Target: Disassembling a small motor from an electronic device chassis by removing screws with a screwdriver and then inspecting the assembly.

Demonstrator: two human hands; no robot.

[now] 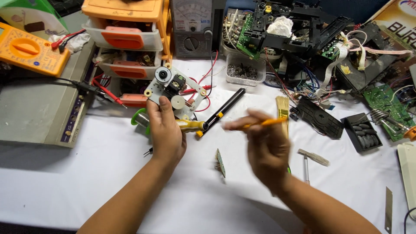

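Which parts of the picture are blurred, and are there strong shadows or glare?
In the head view, the right hand and its orange tool are smeared by motion; the left hand holding the grey mechanism is sharp; soft shadows lie on the white table; no strong glare.

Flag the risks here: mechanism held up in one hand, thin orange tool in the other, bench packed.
1. The left hand grips the white mechanism plate by its lower edge only; it could tilt or slip.
2. The right hand is motion-blurred with the orange tool; a fast tip may miss or scratch parts.
3. The small circuit board lying between the hands could get knocked.
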